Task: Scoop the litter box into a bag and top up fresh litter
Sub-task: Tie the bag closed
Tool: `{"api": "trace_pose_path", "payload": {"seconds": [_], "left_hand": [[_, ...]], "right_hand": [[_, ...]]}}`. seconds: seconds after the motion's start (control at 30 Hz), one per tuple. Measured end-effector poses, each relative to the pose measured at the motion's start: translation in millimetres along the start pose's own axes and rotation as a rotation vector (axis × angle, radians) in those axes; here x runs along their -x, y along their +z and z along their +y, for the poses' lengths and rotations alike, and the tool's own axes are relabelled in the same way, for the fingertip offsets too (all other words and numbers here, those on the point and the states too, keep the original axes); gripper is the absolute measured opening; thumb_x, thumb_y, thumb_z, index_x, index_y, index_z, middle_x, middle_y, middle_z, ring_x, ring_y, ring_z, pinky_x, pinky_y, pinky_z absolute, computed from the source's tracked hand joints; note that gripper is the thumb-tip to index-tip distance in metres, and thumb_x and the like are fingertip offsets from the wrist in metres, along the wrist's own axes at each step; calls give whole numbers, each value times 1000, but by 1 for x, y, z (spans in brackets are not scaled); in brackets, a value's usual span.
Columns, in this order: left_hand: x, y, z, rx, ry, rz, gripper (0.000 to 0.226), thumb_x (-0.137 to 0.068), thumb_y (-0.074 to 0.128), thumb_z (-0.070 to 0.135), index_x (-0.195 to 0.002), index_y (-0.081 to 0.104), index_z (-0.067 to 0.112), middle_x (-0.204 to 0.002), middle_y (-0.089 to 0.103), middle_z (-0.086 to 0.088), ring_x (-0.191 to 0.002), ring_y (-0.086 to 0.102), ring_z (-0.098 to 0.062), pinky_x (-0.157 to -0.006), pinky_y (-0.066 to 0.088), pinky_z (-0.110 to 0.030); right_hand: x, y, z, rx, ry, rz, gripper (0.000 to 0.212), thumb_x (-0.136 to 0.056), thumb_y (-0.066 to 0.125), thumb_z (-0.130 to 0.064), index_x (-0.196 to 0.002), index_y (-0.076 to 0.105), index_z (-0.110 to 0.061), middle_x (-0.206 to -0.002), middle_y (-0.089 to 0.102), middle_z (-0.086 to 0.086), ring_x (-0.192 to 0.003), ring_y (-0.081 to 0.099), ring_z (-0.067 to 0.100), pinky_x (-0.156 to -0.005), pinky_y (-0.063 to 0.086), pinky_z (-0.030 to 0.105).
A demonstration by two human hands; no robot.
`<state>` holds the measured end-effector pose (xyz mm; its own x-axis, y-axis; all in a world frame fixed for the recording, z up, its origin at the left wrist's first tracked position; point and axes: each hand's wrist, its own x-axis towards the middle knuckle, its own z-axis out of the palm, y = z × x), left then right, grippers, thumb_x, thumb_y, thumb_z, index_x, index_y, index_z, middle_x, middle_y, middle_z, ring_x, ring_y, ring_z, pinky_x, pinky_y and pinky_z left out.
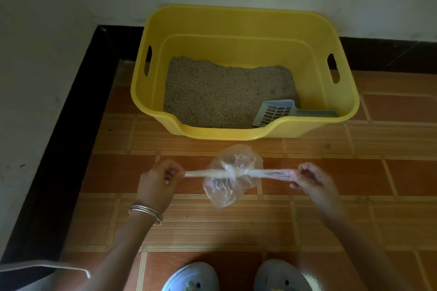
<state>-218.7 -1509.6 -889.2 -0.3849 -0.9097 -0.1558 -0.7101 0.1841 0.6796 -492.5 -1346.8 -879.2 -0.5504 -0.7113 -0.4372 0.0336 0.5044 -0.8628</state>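
Above the tiled floor [354, 196], a left hand [159, 181] and right hand [309, 178] each grip a twisted end of a clear plastic bag [230, 175], before the yellow litter box [246, 73] holding a blue scoop [274, 111].

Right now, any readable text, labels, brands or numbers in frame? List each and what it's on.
None readable.
Yellow litter box: plain walls, no label or mark showing.
Blue scoop: slots only, no print visible.
Clear plastic bag, held stretched between left hand and right hand: faint darker patches in the twisted part, too blurred to tell if they are print.
Shoes: no legible mark.
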Motion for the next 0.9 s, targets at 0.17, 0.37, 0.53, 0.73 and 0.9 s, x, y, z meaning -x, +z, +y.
{"api": "trace_pose_path", "payload": {"seconds": [0.17,0.37,0.53,0.73,0.9], "left_hand": [[-3,-18,29,77,289,15,28,-79,53,46,-76,57,18,-82,57,11,-72,54,10,-64,39,-3],[-1,-22,63,294,370,-58,28,-76,57,46,-76,58,19,-74,64,7,-75,61,-1,-71,45,-9],[1,-19,82,579,203,-129,26,-66,80,33,-72,62,16,-68,66,3,-58,62,-10,-59,51,-24],[9,-8,88,792,60,-204,23,-55,74,23,-74,65,14,-68,69,2,-66,63,-11,-64,53,-19],[11,-5,89,764,74,-190,23,-56,74,27,-72,63,15,-66,68,3,-65,62,-8,-65,49,-16]], "right_hand": [[11,6,-52,-164,-151,-87,33,-69,67,-45,-81,60,-15,-74,66,-3,-77,63,13,-74,52,20],[23,25,-96,-190,-386,-219,18,-79,59,-15,-91,52,-3,-75,63,2,-74,61,14,-74,50,20],[25,44,-92,121,-462,-278,20,-80,65,-5,-97,58,-14,-91,69,-4,-89,64,6,-81,49,18],[26,69,-71,237,-512,-229,31,-70,77,-15,-95,59,-17,-89,67,-7,-86,61,0,-79,44,11],[27,80,-70,164,-534,-176,37,-62,74,-42,-90,56,-25,-84,66,-8,-83,62,5,-75,47,17]]}}
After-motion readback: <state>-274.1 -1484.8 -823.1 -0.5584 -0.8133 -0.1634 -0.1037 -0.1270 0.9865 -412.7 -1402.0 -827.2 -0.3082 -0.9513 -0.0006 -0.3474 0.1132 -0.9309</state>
